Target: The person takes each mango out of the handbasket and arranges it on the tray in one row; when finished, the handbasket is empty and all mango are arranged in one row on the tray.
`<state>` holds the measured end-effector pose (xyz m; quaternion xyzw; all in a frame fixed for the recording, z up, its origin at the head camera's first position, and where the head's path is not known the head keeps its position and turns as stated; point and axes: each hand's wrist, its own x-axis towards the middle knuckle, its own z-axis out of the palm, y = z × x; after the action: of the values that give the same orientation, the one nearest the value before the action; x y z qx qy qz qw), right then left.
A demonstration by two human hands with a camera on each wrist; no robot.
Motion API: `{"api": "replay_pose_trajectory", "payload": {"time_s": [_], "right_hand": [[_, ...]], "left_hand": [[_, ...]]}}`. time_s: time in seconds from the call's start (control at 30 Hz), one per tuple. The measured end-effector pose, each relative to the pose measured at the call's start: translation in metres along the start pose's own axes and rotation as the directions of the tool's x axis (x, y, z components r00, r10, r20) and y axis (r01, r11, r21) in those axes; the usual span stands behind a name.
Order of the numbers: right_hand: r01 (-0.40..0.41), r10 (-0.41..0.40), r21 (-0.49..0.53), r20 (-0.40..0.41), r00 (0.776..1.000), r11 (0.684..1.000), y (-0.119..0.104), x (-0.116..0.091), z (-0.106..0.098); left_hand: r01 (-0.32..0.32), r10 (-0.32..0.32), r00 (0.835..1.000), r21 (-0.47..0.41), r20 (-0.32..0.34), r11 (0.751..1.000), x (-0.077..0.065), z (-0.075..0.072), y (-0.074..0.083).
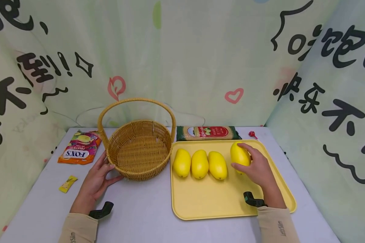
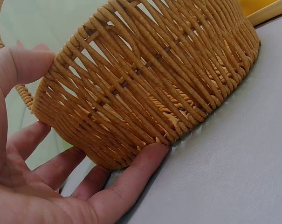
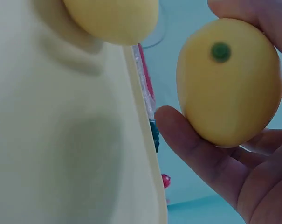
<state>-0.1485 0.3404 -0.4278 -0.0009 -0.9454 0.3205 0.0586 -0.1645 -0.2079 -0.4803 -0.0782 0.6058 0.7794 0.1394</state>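
Note:
In the head view my right hand [image 1: 257, 165] holds a yellow mango [image 1: 239, 154] between thumb and fingers over the right part of a yellow tray [image 1: 200, 202]. The right wrist view shows this mango raised, its green stem dot facing the camera and a shadow on the tray below. Three more mangoes lie side by side on the tray, among them a middle mango [image 1: 199, 164]. With my left hand [image 1: 97, 179] I grip the left side of a wicker basket [image 2: 145, 70]. The thumb lies at its rim and the fingers spread along its wall and lower edge. No contents show inside it.
An orange and purple candy bag [image 1: 80, 148] lies left of the basket, with a small yellow wrapped candy [image 1: 68, 184] nearer the front. Behind the tray are a long green-ended packet [image 1: 208, 133] and a red lollipop [image 1: 252, 134]. Printed curtains surround the white table.

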Motion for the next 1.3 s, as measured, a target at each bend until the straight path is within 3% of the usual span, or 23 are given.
{"api": "replay_pose_trajectory", "payload": {"time_s": [0.23, 0.73, 1.3], "right_hand": [[0.022, -0.022, -0.067, 0.001, 1.000, 0.997, 0.006, -0.001, 0.002], [-0.067, 0.085, -0.177, 0.100, 0.991, 0.982, 0.015, 0.000, 0.015], [-0.073, 0.108, -0.200, 0.168, 0.980, 0.977, 0.008, 0.003, 0.020]], "left_hand": [[-0.004, 0.004, 1.000, -0.002, 0.000, 1.000, 0.000, -0.001, 0.001], [0.017, -0.017, 1.000, -0.016, 0.005, 1.000, -0.002, 0.002, 0.004], [-0.016, 0.016, 1.000, -0.004, 0.010, 1.000, -0.001, 0.000, 0.002]]}}
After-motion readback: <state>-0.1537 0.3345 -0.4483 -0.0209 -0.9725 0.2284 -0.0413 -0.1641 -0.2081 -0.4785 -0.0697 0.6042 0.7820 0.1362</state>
